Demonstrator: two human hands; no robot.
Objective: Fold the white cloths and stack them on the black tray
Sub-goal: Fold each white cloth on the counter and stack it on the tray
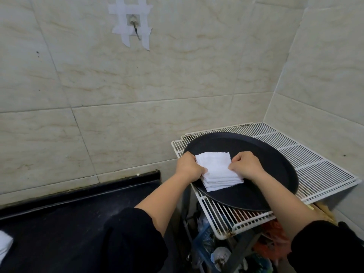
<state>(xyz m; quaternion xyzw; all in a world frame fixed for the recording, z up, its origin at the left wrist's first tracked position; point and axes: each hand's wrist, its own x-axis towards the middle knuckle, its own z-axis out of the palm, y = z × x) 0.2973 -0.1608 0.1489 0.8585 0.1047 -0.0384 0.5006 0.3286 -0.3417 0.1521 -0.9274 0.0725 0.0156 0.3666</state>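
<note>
A stack of folded white cloths (217, 171) lies on the round black tray (262, 154), near its left front part. My left hand (188, 167) grips the stack's left edge with curled fingers. My right hand (246, 164) pinches the stack's right edge. Another white cloth (5, 245) shows at the far left edge on the dark counter, mostly cut off by the frame.
The tray rests on a white wire rack (315, 164) in the tiled corner. A black countertop (69, 223) lies to the left and lower. Cluttered items (220, 255) sit under the rack. A taped hook (136, 28) hangs on the wall.
</note>
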